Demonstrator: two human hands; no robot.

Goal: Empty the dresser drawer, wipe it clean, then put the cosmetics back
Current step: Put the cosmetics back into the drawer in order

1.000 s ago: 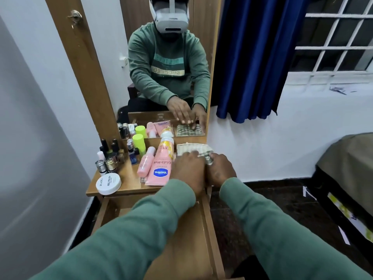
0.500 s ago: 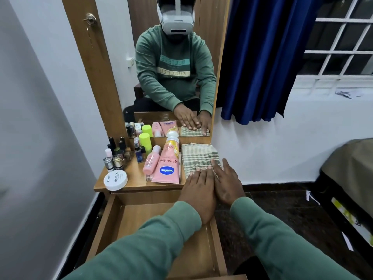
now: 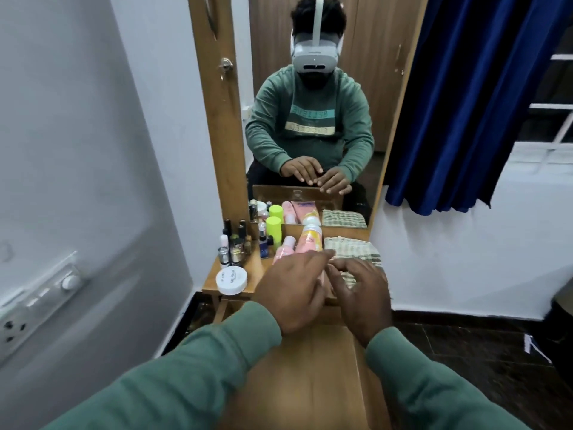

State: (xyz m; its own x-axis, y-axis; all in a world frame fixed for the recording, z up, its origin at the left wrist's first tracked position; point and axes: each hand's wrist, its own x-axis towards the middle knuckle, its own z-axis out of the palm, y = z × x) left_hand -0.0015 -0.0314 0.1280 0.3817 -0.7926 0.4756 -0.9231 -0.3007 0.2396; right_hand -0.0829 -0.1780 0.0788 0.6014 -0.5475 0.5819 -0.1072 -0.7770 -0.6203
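The wooden dresser top (image 3: 254, 268) carries the cosmetics: a white round jar (image 3: 232, 280), several small dark bottles (image 3: 234, 243), a lime-green bottle (image 3: 273, 229) and pink tubes (image 3: 307, 242). A folded green-checked cloth (image 3: 352, 248) lies on the top's right side. My left hand (image 3: 293, 290) hovers over the pink tubes with relaxed fingers, holding nothing. My right hand (image 3: 361, 290) hangs beside it above the near edge of the cloth, fingers loosely bent and empty. Below my forearms the pulled-out drawer (image 3: 313, 367) shows a bare wooden floor.
A mirror (image 3: 310, 119) stands behind the dresser top and reflects me. A grey wall with a switch panel (image 3: 40, 302) lies to the left. A blue curtain (image 3: 471, 97) and a window are to the right, over a dark floor (image 3: 465, 352).
Both hands have lifted off the folded cloth and drawn back toward me, fingers spreading. The cloth stays flat on the dresser top. The camera has tilted up.
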